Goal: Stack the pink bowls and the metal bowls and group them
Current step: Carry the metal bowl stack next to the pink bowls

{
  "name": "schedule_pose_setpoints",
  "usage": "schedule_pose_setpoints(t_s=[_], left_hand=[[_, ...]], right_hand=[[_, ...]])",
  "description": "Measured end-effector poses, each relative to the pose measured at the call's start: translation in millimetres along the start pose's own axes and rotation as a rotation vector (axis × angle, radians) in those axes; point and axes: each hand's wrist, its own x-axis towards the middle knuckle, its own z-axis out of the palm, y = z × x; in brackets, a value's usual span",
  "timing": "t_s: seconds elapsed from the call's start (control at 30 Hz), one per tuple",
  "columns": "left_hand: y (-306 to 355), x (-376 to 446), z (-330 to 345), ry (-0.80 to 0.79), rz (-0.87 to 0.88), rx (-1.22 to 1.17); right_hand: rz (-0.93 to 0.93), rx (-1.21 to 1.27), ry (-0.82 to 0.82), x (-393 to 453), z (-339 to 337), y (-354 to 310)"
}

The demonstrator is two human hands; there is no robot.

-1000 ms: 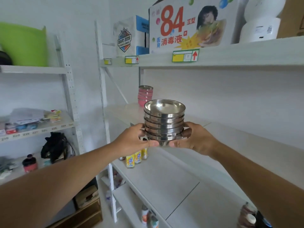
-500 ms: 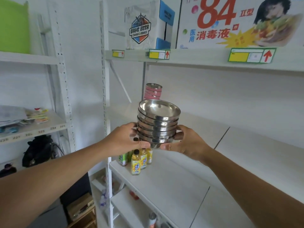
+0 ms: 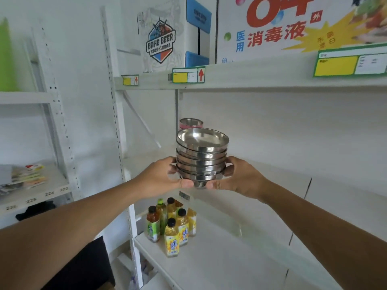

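Two-hand grip around six-odd metal bowls (image 3: 202,158)

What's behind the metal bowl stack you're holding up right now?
Behind the metal bowl stack, on the middle shelf, only the top of the pink bowl stack shows, its metal-lined rim. The rest of the pink bowls is hidden by the held stack.

the white carton (image 3: 165,38) on the top shelf carries a badge reading "bahe beer". the larger box (image 3: 293,28) beside it shows big red digits, cut off at the top, that look like "84", with "消毒液" in red and "医用" in blue. the left shelf edge (image 3: 35,196) bears the numbers 223, 224, 225 and 226. the price tags (image 3: 188,75) show red arrows; their small print is unreadable.
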Motion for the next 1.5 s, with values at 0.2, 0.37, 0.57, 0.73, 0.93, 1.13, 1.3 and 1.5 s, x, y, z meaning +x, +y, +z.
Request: schedule_pose_setpoints(t_s=[0.2, 0.37, 0.57, 0.73, 0.93, 1.13, 1.3, 1.5], left_hand=[[-15, 56, 20, -0.014, -0.024, 0.014], [-29, 90, 35, -0.063, -0.021, 0.017], [-39, 118, 45, -0.122, 0.031, -0.006], [-57, 126, 48, -0.161, 0.06, -0.056], [-66, 133, 43, -0.143, 0.166, 0.182], [-70, 140, 38, -0.024, 0.286, 0.545], [-75, 165, 41, -0.046, 0.319, 0.617], [-80, 214, 54, -0.131, 0.277, 0.478]], right_hand=[[0.024, 0.0, -0.004, 46, -13, 37], [0.077, -0.019, 0.013, 62, -12, 61], [0.147, -0.046, 0.075, 61, -13, 72], [0.177, -0.098, 0.075, 56, -11, 73], [0.128, -0.342, 0.081, 44, -15, 72], [0.086, -0.665, 0.104, 40, -14, 72], [0.086, -0.777, 0.107, 64, -15, 77], [0.12, -0.695, 0.138, 118, -17, 100]])
